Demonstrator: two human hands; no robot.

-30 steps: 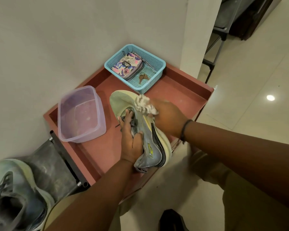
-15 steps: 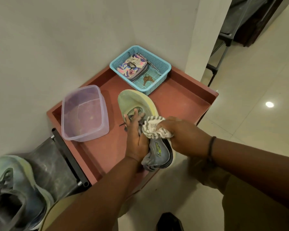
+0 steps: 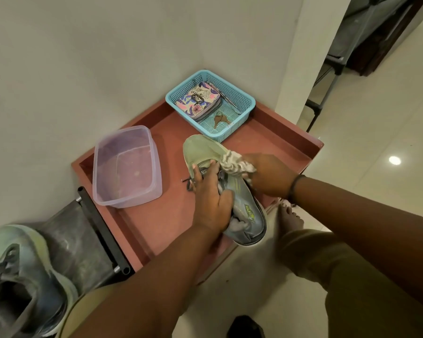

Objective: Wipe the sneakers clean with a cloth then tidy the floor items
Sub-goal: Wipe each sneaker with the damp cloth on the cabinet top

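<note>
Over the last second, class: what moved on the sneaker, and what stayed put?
The right hand slid the cloth back along the sneaker toward the heel, then forward to the toe side again. The left hand kept its grip on the laces. Container, basket and second sneaker stayed put.

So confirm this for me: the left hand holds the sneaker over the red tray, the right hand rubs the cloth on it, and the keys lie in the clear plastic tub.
One thing is wrong: the keys lie in the blue basket, beside the patterned pouch, not in the clear plastic tub. The head view shows it. The rest stands: the left hand holds the sneaker over the red tray and the right hand rubs the cloth on it.
</note>
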